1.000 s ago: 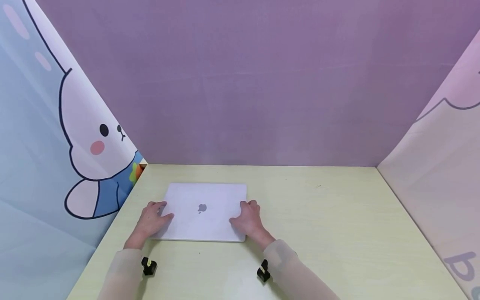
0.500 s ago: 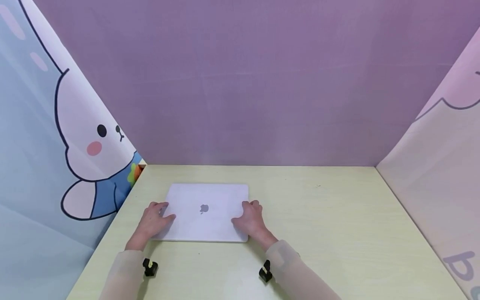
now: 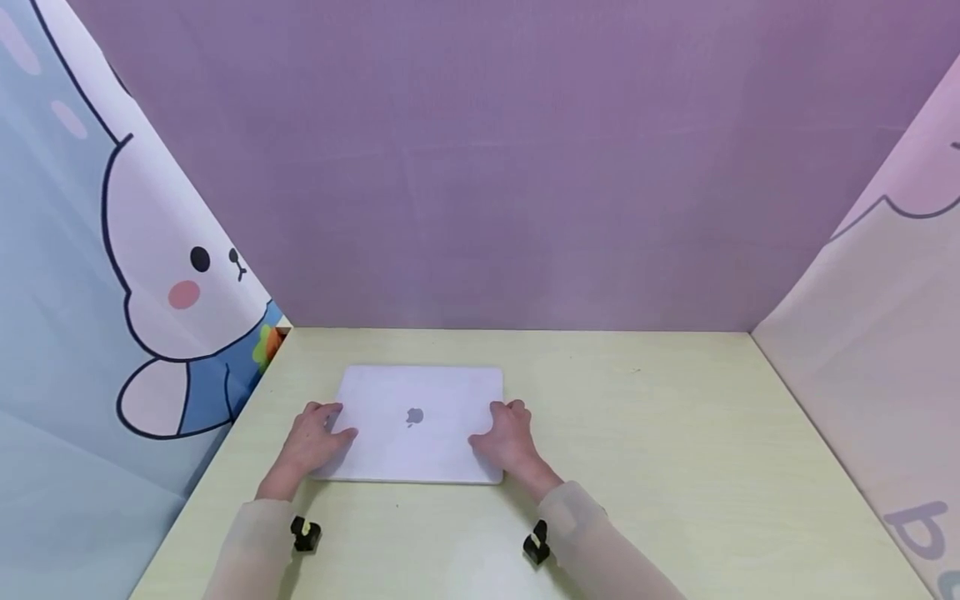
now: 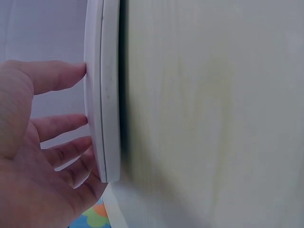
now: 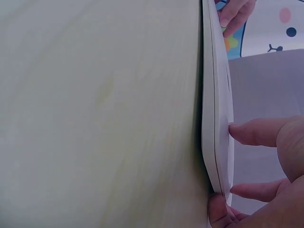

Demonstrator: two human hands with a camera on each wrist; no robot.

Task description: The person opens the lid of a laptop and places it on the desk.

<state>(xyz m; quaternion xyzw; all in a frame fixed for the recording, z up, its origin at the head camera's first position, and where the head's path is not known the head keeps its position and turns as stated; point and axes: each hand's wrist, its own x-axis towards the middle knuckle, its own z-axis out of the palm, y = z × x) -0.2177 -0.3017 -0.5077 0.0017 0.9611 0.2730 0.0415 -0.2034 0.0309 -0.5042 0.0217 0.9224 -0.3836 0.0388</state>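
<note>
While the closed laptop [image 3: 420, 454] is held flat, left on the bench [image 3: 660, 467], left edge gripped by left hand [image 3: 312, 439], right edge by right hand [image 3: 510, 437], fingers [image 4: 61, 126] half bent.

Before me: purple cloth backdrop [image 3: 480, 167], faintly creased | Left hanging [image 3: 52, 350]: light blue, printed with white cartoon rabbit [image 3: 161, 225], pink cheek, blue garment | Right hanging [image 3: 885, 333]: pink above, off-white below, dark wavy outline between | Table [image 3: 675, 433]: pale yellow-green, faint grain | Light: soft, whitish sheen on near tabletop

The laptop [image 3: 431, 454] bears an Apple logo [image 3: 415, 416], the right-hand cloth [image 3: 862, 350] an unclear letter [image 3: 917, 512].
</note>
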